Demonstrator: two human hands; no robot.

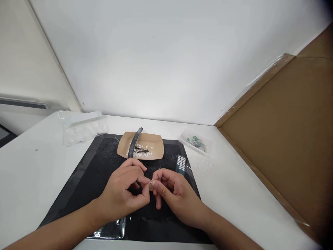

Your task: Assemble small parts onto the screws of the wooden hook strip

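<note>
Over the black mat (85, 187), both hands meet fingertip to fingertip. My right hand (174, 189) pinches a small tan piece (151, 187) between thumb and fingers. At its top edge is a tiny whitish spot, too small to name. My left hand (127, 187) is closed in a pinch against the same piece; whether it grips the piece or a tiny bit on it is hidden. Beyond the hands stands a brown paper tray (156, 142) holding white bits and dark scraps. A curved black nail file (135, 142) leans across it.
To the right lies a dark card with rows of white oval stickers (181, 162). Behind it is a clear box (196, 142) with green items. A clear compartment case (85, 130) sits back left, and a plastic sleeve (111, 231) lies in front. Cardboard (281, 139) borders the right.
</note>
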